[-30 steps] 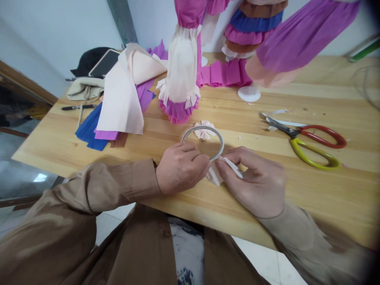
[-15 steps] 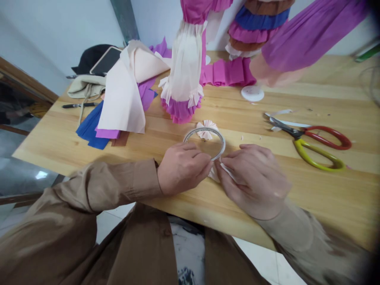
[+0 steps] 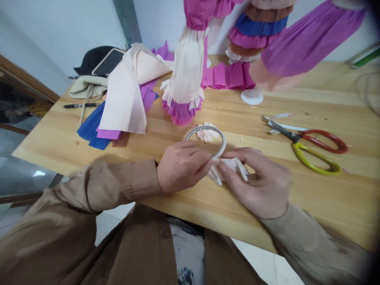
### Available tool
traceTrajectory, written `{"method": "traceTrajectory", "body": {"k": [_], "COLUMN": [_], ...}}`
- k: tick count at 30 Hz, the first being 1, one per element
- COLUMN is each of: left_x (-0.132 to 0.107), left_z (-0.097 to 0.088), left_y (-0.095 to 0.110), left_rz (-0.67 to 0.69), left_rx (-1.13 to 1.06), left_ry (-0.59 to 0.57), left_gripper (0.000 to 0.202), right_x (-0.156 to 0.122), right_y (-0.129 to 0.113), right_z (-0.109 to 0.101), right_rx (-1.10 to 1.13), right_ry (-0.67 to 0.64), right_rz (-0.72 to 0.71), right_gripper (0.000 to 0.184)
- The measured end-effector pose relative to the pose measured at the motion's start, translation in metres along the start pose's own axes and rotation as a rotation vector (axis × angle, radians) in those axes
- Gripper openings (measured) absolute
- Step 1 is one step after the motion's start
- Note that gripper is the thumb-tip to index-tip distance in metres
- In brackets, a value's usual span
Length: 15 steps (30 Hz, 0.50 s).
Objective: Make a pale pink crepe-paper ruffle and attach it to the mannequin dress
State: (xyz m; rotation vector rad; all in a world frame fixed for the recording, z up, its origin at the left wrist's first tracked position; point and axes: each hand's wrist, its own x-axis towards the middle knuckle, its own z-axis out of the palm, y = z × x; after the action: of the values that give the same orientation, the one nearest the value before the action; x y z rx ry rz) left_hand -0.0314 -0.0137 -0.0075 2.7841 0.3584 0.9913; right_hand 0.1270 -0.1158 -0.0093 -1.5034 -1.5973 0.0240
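My left hand [image 3: 184,166] is closed around the near side of a thin roll of tape [image 3: 223,143], a pale ring with small print inside. Against the ring's lower right edge, my right hand [image 3: 258,180] pinches a folded strip of off-white crepe paper [image 3: 233,165] between thumb and fingers. The strip's ends stick out on both sides of the thumb. Just beyond the ring, partly seen through it, a pleated pale pink paper rosette [image 3: 208,133] lies on the wooden table [image 3: 178,202].
Scissors [image 3: 293,136] with red and yellow handles lie at right by white strips. Behind are a white disc [image 3: 251,96], a magenta paper band [image 3: 228,75] and a ruffled paper piece [image 3: 187,71]. Paper sheets [image 3: 123,99], a pen [image 3: 80,105] and a phone [image 3: 108,62] lie left.
My right hand's fingers have spread a little and shifted on the crepe paper strip, so more of it shows. My left hand and the tape roll stay nearly in place.
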Motion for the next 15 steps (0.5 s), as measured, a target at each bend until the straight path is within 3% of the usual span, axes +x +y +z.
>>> {"method": "traceTrajectory", "body": {"k": [3, 6, 10, 15], "left_x": [-0.0005, -0.0009, -0.0007, -0.0013], "left_z": [0.0000, 0.0002, 0.0011, 0.0024], "left_y": [0.0006, 0.0013, 0.0022, 0.0031], "left_rz": [0.032, 0.045, 0.042, 0.029], "left_rx": [-0.002, 0.010, 0.047, 0.057], "left_ry": [0.008, 0.020, 0.037, 0.043], "left_gripper": [0.030, 0.029, 0.031, 0.030], "right_x": [-0.0002, -0.0009, -0.0024, -0.0030], "right_y": [-0.0014, -0.0039, -0.0066, -0.0066], "right_z": [0.0024, 0.0036, 0.0044, 0.0061], "right_rx": [0.142, 0.212, 0.204, 0.152], "right_ry": [-0.034, -0.019, 0.002, -0.012], "right_rz": [0.168, 0.231, 0.215, 0.084], "right_gripper": [0.006, 0.007, 0.011, 0.014]}}
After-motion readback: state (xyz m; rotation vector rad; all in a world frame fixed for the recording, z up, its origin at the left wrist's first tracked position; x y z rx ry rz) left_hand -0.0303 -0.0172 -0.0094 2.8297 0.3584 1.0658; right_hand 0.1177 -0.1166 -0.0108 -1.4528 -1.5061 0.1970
